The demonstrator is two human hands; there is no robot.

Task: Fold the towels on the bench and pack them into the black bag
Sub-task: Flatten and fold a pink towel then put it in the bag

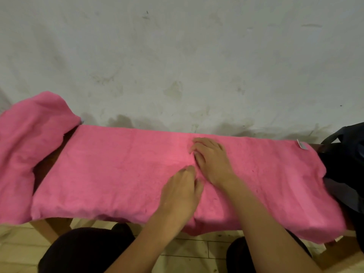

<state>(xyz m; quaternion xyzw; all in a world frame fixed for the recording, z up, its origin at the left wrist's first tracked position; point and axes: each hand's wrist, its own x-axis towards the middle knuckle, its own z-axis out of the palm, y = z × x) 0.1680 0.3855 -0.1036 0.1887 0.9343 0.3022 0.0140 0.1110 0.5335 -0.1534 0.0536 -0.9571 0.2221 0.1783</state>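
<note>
Black bag [346, 166] cut off by right edge. Second pink towel [25, 150] cut off at left edge. Bench [49, 164] top mostly hidden under spread pink towel [118, 174].

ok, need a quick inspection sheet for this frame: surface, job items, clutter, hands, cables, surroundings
Surface: wooden bench, mostly covered by towels; bare wood shows at the left gap.
Job's things: pink towel spread flat along the bench, white tag at its far right corner; second pink towel bunched at the left end; black bag at the right end, towel edge touching it.
Clutter: nothing seen.
Grippers: left hand and right hand both rest on the spread towel near its middle; fingers blurred.
Cables: nothing seen.
Surroundings: stained white sheet behind the bench; light wood floor below.
</note>
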